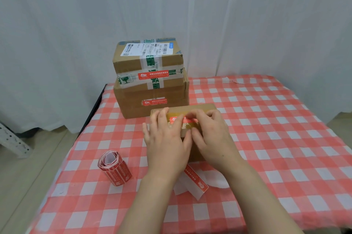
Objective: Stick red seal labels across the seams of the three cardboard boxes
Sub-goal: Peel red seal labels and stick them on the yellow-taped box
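A small flat cardboard box (pixel 192 109) lies in front of me with a red seal label (pixel 176 119) across its taped seam. My left hand (pixel 167 138) lies flat on the box and presses the label's left part. My right hand (pixel 207 134) presses the label's right part, its fingers bent at the tips. Behind stands a stack: a middle box (pixel 133 98) with a red label (pixel 154 102) on its front, and a top box (pixel 129 62) with a red label (pixel 153 75) over green-printed tape.
A roll of red seal labels (pixel 115 169) lies on the red-checked tablecloth (pixel 276 129) to my left. A loose strip of labels with white backing paper (pixel 198 182) lies under my wrists. White curtains hang behind; the table's left edge drops to the floor.
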